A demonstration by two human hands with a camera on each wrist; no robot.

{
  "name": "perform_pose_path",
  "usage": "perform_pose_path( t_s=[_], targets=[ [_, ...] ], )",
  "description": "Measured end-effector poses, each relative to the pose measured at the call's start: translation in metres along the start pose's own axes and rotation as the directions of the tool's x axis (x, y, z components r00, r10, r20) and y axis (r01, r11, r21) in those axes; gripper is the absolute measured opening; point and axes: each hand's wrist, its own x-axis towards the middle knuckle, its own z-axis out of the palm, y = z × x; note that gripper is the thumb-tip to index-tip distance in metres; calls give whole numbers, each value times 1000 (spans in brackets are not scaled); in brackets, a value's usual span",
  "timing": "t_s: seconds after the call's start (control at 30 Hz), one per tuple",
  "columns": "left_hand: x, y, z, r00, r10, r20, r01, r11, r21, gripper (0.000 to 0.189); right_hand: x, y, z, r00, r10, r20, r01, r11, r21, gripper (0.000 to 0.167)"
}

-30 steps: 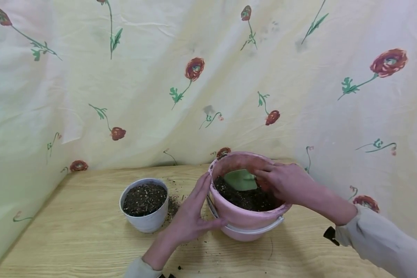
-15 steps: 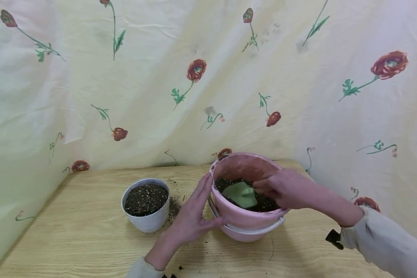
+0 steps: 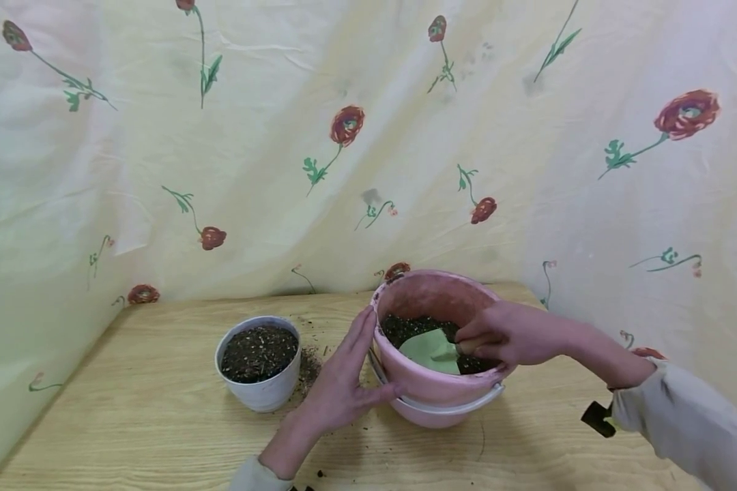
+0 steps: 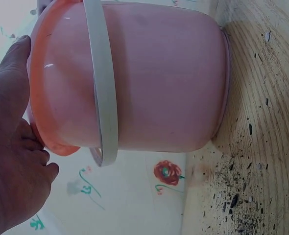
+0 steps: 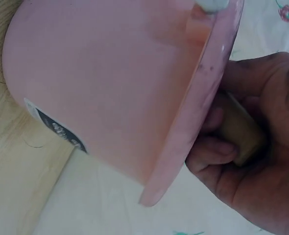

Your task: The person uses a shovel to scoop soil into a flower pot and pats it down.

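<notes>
A pink bucket (image 3: 426,399) of dark soil stands on the table, its white handle hanging down at the front. My left hand (image 3: 338,382) rests against the bucket's left rim, fingers straight and thumb on the outer side; the left wrist view shows this hand (image 4: 17,132) at the rim as well. Inside the bucket, my right hand (image 3: 510,334) grips a light green trowel (image 3: 432,351) whose blade lies over the soil near the front wall. The right wrist view shows the fingers curled round the trowel's handle (image 5: 240,129); the blade is hidden there behind the bucket wall.
To the left stands a white pot (image 3: 264,392) filled with dark soil. Crumbs of spilled soil (image 3: 310,368) lie between pot and bucket on the wooden table (image 3: 141,409). A flower-patterned cloth (image 3: 270,150) hangs behind and along the sides.
My right hand has drawn the trowel from the back of the bucket towards the front, and its blade now shows nearer the front wall. The left hand stays at the rim.
</notes>
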Motion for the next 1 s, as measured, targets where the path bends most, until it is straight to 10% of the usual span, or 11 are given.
perform_pose_path(
  t_s=[0.43, 1.0],
  targets=[
    [0, -1, 3, 1000, 17, -25, -17, 1000, -8, 107, -8, 17, -4, 998, 55, 7, -54, 938, 342, 23],
    [3, -2, 5, 1000, -23, -17, 22, 999, -32, 107, -3, 17, 10, 988, 87, -125, -37, 933, 359, 24]
  ],
)
